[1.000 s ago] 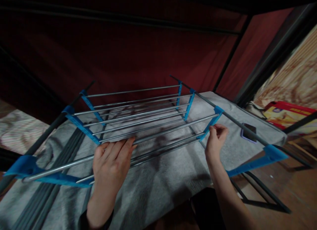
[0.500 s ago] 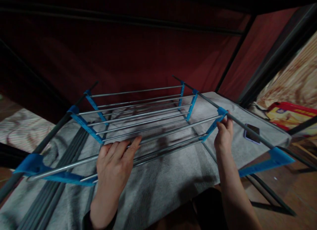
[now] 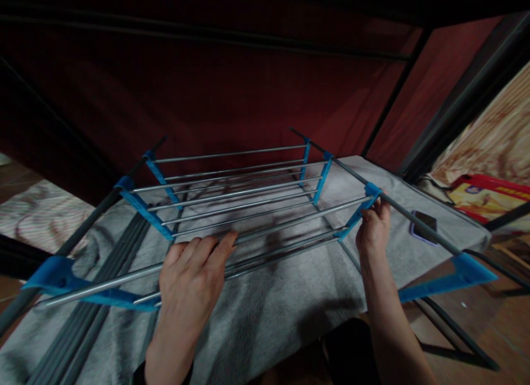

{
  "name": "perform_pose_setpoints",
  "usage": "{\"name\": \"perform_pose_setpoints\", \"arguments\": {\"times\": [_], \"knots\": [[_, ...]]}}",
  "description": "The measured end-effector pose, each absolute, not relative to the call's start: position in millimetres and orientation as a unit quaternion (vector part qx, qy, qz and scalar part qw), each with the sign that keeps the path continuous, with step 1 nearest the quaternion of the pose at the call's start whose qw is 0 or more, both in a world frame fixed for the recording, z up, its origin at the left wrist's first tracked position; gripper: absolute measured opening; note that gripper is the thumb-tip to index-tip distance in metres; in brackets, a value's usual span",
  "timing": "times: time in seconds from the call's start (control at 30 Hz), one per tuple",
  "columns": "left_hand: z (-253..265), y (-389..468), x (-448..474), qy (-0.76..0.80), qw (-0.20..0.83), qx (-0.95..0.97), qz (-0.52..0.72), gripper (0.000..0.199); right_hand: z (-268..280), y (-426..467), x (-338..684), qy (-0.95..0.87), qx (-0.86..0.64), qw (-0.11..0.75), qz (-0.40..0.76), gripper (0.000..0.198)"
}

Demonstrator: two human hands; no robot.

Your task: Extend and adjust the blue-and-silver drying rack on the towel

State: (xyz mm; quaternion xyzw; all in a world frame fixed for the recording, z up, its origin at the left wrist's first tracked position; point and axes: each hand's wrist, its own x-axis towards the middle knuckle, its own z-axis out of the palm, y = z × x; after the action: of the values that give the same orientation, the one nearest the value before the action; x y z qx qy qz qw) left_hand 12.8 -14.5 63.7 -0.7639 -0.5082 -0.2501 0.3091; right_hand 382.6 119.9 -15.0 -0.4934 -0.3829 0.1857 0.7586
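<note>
Head view, and we're looking down on a rack (image 3: 236, 200) of silver rods and blue brackets, sitting over a grey cloth (image 3: 269, 307) spread on a flat surface. Left hand (image 3: 188, 283) lies flat, palm down, fingers together and stretched out over the near rods, fingertips touching one rod around the middle of its length; nothing is gripped. Right hand (image 3: 374, 230) is up at the right side rail, fingers curled closed around the blue bracket (image 3: 361, 208) where a rod meets the dark side bar. Rack itself is tilted a little, its far end higher, the near left bracket (image 3: 62, 274) out by the left edge. Just beside the right hand, on the cloth beyond the bar, lies a phone (image 3: 423, 226), dark face up. Behind it all hangs a dark red fabric wall (image 3: 232, 92) on black poles. Far right, a red and yellow box (image 3: 488, 194) sits well apart from the rack. No containers hold anything here that I can make out.
</note>
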Motion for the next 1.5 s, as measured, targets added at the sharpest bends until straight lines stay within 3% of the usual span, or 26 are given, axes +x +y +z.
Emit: {"name": "perform_pose_setpoints", "arguments": {"times": [0.57,0.8,0.9,1.0,1.1,1.17,1.3,1.5], "knots": [[68,-19,11,-0.514,0.263,-0.783,-0.232,0.028,-20,117,366,-0.384,-0.517,0.752,0.138,0.066],[63,-24,6,-0.536,0.263,-0.772,-0.220,0.047,-37,95,328,-0.300,-0.545,0.781,0.058,0.039],[63,-25,3,-0.552,0.267,-0.758,-0.224,0.044,-33,85,304,-0.360,-0.499,0.763,0.196,0.032],[65,-27,-4,-0.572,0.271,-0.740,-0.229,0.037,-18,71,276,-0.435,-0.413,0.640,0.480,0.035],[68,-30,-14,-0.598,0.262,-0.720,-0.235,0.033,3,56,254,-0.416,-0.309,0.575,0.633,0.044],[71,-33,-20,-0.617,0.251,-0.708,-0.234,0.032,14,50,243,-0.387,-0.270,0.569,0.673,0.044],[75,-41,-28,-0.638,0.220,-0.698,-0.241,0.035,22,51,229,-0.359,-0.276,0.570,0.686,0.023],[84,-56,-56,-0.631,0.179,-0.679,-0.331,0.051,19,58,220,-0.344,-0.308,0.604,0.649,0.029]]}}
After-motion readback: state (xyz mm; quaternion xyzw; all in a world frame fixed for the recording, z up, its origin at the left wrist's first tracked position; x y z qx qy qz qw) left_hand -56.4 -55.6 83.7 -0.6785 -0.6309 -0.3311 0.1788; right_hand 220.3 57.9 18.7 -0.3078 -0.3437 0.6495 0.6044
